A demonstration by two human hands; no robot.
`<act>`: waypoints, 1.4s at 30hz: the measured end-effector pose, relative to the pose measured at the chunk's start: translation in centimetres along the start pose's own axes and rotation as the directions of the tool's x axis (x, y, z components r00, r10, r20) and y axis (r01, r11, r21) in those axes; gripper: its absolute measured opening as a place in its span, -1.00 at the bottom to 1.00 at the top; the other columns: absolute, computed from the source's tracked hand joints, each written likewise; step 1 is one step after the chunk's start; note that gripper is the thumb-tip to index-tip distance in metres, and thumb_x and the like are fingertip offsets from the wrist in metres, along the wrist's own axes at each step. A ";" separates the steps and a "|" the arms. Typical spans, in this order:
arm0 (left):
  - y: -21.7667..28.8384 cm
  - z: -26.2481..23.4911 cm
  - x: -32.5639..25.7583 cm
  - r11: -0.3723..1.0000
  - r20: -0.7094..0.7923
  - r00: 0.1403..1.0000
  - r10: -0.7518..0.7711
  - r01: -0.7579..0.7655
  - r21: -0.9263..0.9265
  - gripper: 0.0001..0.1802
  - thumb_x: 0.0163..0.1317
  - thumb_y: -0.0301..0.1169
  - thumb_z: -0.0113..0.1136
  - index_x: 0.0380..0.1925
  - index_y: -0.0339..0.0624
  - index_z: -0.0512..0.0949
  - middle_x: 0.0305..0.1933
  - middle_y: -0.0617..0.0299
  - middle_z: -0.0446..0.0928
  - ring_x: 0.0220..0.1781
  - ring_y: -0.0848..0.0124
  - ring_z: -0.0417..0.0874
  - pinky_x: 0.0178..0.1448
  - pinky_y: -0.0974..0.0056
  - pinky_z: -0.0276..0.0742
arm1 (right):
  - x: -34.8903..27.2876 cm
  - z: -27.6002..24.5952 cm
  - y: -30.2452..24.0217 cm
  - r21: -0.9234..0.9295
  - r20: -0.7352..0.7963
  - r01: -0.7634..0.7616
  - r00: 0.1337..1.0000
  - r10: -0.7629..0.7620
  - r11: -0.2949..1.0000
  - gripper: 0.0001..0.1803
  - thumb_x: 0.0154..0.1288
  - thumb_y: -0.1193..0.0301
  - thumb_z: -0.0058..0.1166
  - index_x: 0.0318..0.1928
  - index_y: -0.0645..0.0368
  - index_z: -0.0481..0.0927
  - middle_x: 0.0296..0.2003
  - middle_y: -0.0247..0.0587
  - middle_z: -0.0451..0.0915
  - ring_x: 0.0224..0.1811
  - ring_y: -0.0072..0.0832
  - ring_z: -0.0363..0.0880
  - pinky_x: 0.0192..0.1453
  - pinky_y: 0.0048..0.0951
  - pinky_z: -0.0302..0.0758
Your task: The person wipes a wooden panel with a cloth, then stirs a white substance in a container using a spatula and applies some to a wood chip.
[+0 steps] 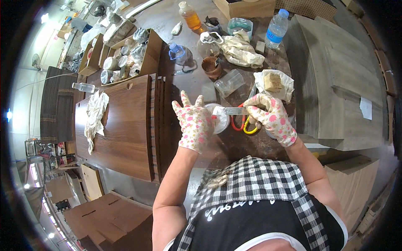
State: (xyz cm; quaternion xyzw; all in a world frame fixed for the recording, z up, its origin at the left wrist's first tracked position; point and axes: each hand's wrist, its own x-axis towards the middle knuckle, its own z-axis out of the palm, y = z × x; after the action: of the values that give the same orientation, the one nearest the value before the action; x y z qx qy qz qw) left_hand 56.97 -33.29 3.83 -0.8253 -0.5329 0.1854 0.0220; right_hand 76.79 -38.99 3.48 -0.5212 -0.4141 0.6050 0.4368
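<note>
My left hand (195, 125), in a white glove with a pink flower print, has several fingers stretched out and spread. Its inner side meets the edge of a round white tub (222, 127) with pale stuff inside. My right hand (270, 117), gloved alike, grips a flat metal scraper (236, 111) whose blade reaches level over the tub; its handle is hidden in the fingers. Just under that hand lie the red and yellow loop handles (250, 130) of what look like scissors. A clear plastic cup (229, 83) lies tipped over beyond the tub.
Dark wood panels (121, 129) are stacked at left with a white rag (96, 117) on top. Grey boards (335, 83) rise at right. Farther back stand a water bottle (277, 29), an orange-liquid bottle (190, 16), a brown pot (212, 67) and a carton of jars (150, 54). A sponge (273, 82) rests on cloth.
</note>
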 end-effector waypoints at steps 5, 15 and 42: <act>0.0 0.7 0.0 0.997 0.008 1.000 -0.018 0.019 -0.075 -0.69 0.04 0.01 0.16 -0.42 0.11 0.70 0.25 0.30 0.33 0.39 -0.07 0.03 0.32 -0.24 -0.05 | 0.3 0.1 0.5 -0.012 0.004 0.043 0.999 -0.043 0.999 -0.86 0.28 0.46 -0.02 -0.21 0.24 0.52 -0.45 -0.40 0.53 -0.53 -0.77 0.42 -0.49 -0.73 0.33; -0.7 0.5 -3.4 0.979 -0.502 0.863 -0.054 -0.052 -0.196 -0.87 -0.10 -0.27 0.28 -0.54 -0.01 0.64 0.16 0.23 0.39 0.34 -0.15 0.11 0.30 -0.21 -0.01 | 0.2 0.1 -0.4 -0.003 -0.036 0.052 0.998 -0.052 0.999 -0.88 0.26 0.49 -0.01 -0.23 0.26 0.53 -0.40 -0.37 0.55 -0.46 -0.71 0.49 -0.38 -0.66 0.43; -1.9 7.4 -6.2 -0.643 0.138 0.950 -0.279 -0.078 -0.762 -0.90 0.15 -0.51 0.16 -0.34 -0.30 0.51 -0.32 0.14 0.55 -0.36 0.45 0.60 -0.27 0.39 0.59 | 0.9 3.1 -0.7 -0.177 0.131 -0.073 0.987 0.097 0.982 -0.84 0.29 0.47 -0.04 -0.18 0.28 0.52 -0.50 -0.40 0.51 -0.51 -0.75 0.43 -0.47 -0.70 0.34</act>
State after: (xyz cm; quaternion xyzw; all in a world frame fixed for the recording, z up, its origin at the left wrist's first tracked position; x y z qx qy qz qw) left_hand 50.63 -39.18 -0.82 -0.3120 -0.4843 -0.4872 -0.6563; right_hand 73.67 -38.08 4.26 -0.5306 -0.4714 0.6202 0.3341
